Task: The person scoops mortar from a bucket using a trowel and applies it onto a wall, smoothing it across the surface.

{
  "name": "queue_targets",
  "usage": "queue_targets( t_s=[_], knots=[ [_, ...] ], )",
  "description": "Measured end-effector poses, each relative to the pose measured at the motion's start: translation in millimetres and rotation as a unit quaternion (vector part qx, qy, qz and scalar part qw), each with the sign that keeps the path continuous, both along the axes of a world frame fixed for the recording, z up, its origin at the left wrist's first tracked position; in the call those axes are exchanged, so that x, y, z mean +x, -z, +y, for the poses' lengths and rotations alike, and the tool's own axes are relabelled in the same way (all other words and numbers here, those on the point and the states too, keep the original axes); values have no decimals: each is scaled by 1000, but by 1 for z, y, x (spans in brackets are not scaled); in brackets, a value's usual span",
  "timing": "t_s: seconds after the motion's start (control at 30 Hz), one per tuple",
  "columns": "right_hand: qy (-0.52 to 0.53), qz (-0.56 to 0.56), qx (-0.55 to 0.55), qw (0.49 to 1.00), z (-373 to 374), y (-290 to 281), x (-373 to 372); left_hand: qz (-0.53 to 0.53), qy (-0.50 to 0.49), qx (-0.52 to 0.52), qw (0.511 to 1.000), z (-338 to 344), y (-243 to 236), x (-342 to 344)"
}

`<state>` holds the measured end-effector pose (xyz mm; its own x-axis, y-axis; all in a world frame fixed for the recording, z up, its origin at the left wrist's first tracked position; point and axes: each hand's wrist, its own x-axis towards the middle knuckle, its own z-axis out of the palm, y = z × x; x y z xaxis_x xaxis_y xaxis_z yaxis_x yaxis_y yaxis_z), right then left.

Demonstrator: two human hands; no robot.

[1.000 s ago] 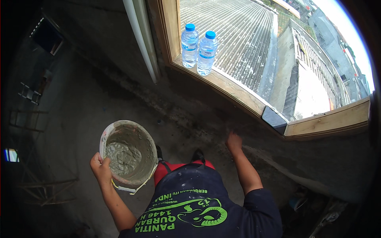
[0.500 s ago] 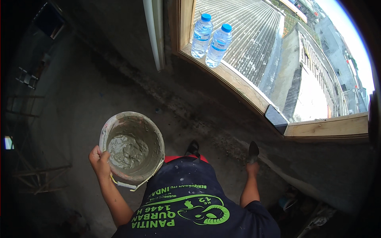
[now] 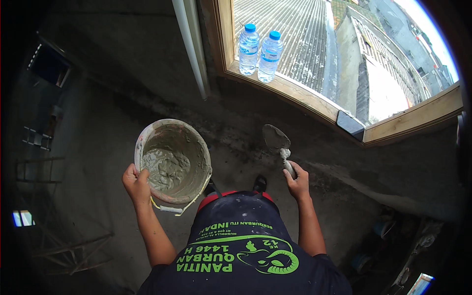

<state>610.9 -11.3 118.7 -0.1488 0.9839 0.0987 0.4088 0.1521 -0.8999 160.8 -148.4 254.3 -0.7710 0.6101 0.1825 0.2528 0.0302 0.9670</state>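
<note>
One trowel (image 3: 276, 137) in right fingers (image 3: 298, 170), nearer bucket (image 3: 195, 150) than before.

round grimy bucket (image 3: 198, 157) with wet grey mix (image 3: 166, 169) inside, grey-caked trowel (image 3: 276, 138) well apart to its right

The single fisheye view looks steeply down from the wearer's head, near the bare left hand (image 3: 137, 184) and bare right hand (image 3: 298, 185); dark grey floor (image 3: 105, 162) lies farther off, pale wooden window frame (image 3: 413, 117) upper right.

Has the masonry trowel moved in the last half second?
Yes: the masonry trowel has moved left and upward in view, judged against the wooden window frame.
</note>
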Motion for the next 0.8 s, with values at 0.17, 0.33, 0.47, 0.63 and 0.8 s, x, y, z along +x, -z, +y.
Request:
queue_targets(
  t_s=[0.17, 0.33, 0.47, 0.63, 0.8],
  knots=[
    [-63, 16, -67, 996, -7, -42, -35, 14, 13, 9, 1000, 9, -10, -11],
    [-39, -2, 82, 996, -8, -51, -45, 7, 24, 21, 999, 19, -8, -16],
    [20, -3, 198, 980, -7, -77, -50, -33, 14, 6, 999, 18, -13, -12],
    [38, 198, 241, 949, 12, -98, -55, -41, -15, 2, 999, 14, 6, -19],
    [20, -243, 305, 920, 43, 72, 22, -15, -34, -56, 998, 20, 9, -10]
  ],
)
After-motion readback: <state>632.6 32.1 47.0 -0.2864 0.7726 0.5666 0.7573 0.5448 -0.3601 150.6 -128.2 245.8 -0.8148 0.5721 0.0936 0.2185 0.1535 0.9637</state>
